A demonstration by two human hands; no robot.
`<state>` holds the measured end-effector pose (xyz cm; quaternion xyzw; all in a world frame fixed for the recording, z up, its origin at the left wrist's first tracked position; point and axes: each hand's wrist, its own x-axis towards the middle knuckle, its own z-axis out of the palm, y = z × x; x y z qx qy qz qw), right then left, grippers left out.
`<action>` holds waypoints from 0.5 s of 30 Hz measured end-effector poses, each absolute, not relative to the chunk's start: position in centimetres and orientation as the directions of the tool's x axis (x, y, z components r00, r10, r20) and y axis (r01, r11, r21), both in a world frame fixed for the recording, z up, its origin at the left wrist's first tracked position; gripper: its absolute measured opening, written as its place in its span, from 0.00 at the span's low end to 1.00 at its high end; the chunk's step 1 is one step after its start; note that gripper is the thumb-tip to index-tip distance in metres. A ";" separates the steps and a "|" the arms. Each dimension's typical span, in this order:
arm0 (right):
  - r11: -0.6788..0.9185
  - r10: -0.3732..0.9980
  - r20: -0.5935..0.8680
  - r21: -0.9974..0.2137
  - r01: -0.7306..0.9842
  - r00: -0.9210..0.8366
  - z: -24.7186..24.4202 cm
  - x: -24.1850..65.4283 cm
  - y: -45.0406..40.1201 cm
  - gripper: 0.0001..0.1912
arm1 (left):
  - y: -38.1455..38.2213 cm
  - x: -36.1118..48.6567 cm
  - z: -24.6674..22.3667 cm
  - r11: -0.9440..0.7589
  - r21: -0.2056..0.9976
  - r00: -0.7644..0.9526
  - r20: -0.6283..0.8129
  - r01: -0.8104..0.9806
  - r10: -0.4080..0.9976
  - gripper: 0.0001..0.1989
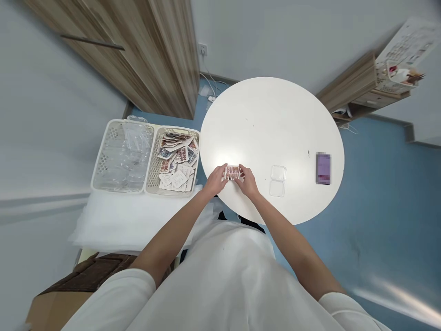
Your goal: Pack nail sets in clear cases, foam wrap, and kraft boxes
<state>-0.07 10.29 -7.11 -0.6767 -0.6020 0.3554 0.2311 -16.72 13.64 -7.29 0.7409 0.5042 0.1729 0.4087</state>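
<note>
Between my hands, over the near left part of the round white table, is a small printed card [233, 173] with rows of reddish shapes. My left hand [216, 180] grips its left edge with thumb and fingers. On the card's right edge my right hand [248, 182] has the same kind of hold. To the right of my right hand an open clear plastic case [278, 174] lies flat, its two halves one behind the other. A basket of similar cards [181, 178] stands left of the table.
Clear plastic cases fill a second white basket [119, 161] at the far left. A blurred purple object [324, 168] lies near the right edge of the round table [268, 101]. White sheeting [131, 220] is in front of the baskets, with a cardboard box [58, 308] below.
</note>
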 end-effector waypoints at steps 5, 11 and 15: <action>-0.138 0.981 -0.193 -0.740 0.658 -0.012 -6.4 4.5 7.0 0.35 | 11.8 -13.3 -6.5 -0.219 0.804 0.524 -0.130 0.553 0.842 0.30; -0.150 0.976 -0.218 -0.758 0.634 -0.029 -6.0 11.0 2.4 0.35 | 9.0 -7.7 -5.7 -0.237 0.814 0.610 -0.172 0.530 0.774 0.30; -0.163 0.973 -0.231 -0.752 0.638 -0.023 -6.4 15.3 0.6 0.33 | 7.7 -4.0 -5.5 -0.281 0.779 0.639 -0.190 0.560 0.746 0.30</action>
